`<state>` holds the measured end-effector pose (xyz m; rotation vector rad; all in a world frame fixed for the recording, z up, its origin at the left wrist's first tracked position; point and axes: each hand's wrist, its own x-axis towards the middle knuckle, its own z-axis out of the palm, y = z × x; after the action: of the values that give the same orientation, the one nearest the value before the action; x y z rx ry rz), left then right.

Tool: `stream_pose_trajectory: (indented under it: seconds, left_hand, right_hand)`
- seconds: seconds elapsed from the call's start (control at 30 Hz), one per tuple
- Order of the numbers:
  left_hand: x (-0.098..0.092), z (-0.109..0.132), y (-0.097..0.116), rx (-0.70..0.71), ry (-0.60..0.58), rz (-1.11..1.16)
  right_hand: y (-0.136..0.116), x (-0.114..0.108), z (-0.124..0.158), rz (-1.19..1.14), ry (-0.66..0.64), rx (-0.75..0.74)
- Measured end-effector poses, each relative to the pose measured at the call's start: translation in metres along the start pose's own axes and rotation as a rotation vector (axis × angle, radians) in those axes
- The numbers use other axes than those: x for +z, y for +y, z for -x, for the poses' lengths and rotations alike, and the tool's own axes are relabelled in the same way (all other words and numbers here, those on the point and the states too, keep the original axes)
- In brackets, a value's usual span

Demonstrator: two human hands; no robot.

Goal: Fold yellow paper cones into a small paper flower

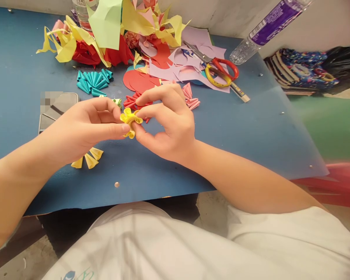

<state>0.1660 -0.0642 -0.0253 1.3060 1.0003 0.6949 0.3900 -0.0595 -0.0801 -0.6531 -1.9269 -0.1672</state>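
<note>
A small yellow paper flower [130,119] with curled, rolled petals is held above the blue table. My left hand [87,126] pinches it from the left between thumb and fingers. From the right, the thumb and fingertips of my right hand [167,122] close on its other side. Yellow paper cones [90,158] lie fanned out just below my left hand. Behind my hands are a pile of teal paper cones [93,82], red paper cones [132,102] partly covered by my right hand, and pink paper cones [191,97].
Scissors with red and yellow handles [218,72] rest on cut lilac paper [166,72], beside a utility knife [240,92]. Paper scraps [72,44] heap at the back. A purple-labelled bottle [265,29] stands at the back right. A phone [64,103] lies behind my left hand.
</note>
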Motion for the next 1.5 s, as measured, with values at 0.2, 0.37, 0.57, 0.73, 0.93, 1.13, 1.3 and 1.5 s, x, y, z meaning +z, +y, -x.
stream_pose_trajectory:
  seconds: [0.2, 0.37, 0.57, 0.73, 0.93, 1.13, 1.3, 1.5]
  left_hand:
    - [0.012, 0.003, -0.004, 0.049, 0.027, -0.016]
    - [0.018, 0.004, -0.006, -0.006, 0.076, 0.103]
    - [0.015, 0.001, -0.013, 0.031, 0.089, 0.016]
    - [0.017, 0.003, -0.016, 0.124, 0.119, -0.222]
    - [0.019, 0.005, -0.019, 0.309, 0.220, -0.516]
    - [0.015, 0.005, -0.013, 0.465, 0.268, -0.712]
    - [0.011, 0.005, -0.009, 0.577, 0.317, -0.839]
    - [0.008, 0.006, -0.009, 0.617, 0.330, -0.898]
  right_hand:
    - [-0.007, 0.003, 0.004, 0.010, -0.009, 0.070]
    - [-0.002, 0.001, 0.001, 0.197, -0.045, -0.077]
    - [0.003, 0.003, 0.003, 0.196, -0.127, -0.169]
    - [-0.002, 0.003, 0.004, 0.154, -0.109, -0.128]
    - [-0.010, 0.001, 0.002, 0.103, -0.106, -0.072]
    - [-0.012, 0.000, 0.001, -0.006, -0.111, -0.013]
    - [-0.013, -0.002, 0.002, -0.062, -0.147, 0.039]
    - [-0.016, -0.003, 0.004, -0.131, -0.148, 0.129]
